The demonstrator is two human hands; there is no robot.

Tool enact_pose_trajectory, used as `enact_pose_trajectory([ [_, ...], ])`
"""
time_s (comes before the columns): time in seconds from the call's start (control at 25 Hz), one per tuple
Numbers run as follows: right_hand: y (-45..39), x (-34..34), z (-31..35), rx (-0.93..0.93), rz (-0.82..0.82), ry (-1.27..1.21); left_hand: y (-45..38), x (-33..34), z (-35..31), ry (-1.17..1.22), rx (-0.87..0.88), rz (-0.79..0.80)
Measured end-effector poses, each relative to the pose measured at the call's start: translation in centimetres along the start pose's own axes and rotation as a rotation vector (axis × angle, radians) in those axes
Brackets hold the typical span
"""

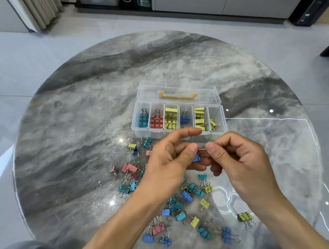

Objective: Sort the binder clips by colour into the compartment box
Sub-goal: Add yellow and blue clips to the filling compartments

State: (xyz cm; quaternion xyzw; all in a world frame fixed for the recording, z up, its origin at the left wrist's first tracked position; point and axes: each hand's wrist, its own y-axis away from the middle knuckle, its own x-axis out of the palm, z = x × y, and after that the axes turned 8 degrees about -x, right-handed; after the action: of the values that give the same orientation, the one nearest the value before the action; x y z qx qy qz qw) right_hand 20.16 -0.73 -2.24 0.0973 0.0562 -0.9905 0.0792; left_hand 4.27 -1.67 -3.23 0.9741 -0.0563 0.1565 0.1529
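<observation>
A clear compartment box [180, 134] stands open on the round table, its lid with a yellow handle [177, 96] folded back. From the left its compartments hold teal clips [143, 120], red clips [156, 122], yellow clips [171, 117], one blue clip [184, 119], more yellow clips [200, 120], and a few yellow ones in the last. Just in front of the box, my left hand [168, 163] and my right hand [238, 158] together pinch a blue binder clip [196, 158]; the right fingers hold its wire handle. Several loose clips [185, 204] in blue, teal, red and yellow lie beneath my forearms.
The clips spread over the grey marbled table [81, 120] from left of my hands to the near edge. A yellow pair [245, 217] lies apart at the right. Tiled floor and white cabinets [219, 2] lie beyond the table's far rim.
</observation>
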Motion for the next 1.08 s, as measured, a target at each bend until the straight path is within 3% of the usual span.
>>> enact_pose_trajectory([
  [0.12, -0.4, -0.3, -0.1, 0.057, -0.039, -0.105, 0.1, 0.3, 0.1, 0.105, -0.088, -0.016],
  [0.24, -0.6, -0.5, -0.5, 0.112, -0.058, -0.134, -0.1, 0.2, 0.4, 0.024, -0.091, -0.117],
  [0.6, -0.6, 0.1, -1.2, 0.116, -0.069, -0.128, -0.3, 0.2, 0.9, 0.046, -0.178, -0.074],
  [0.76, -0.7, 0.5, -1.2, 0.117, -0.085, -0.136, -0.5, 0.3, 1.0, 0.074, -0.203, -0.170],
  [0.96, -1.1, 0.2, -1.0, 0.019, -0.140, -0.083, -0.2, 0.1, 0.1, 0.088, -0.203, -0.291],
  [1.08, -4.5, -1.3, -0.8, -0.110, -0.185, 0.120, -0.5, -1.7, -1.8, 0.215, -0.209, -0.398],
])
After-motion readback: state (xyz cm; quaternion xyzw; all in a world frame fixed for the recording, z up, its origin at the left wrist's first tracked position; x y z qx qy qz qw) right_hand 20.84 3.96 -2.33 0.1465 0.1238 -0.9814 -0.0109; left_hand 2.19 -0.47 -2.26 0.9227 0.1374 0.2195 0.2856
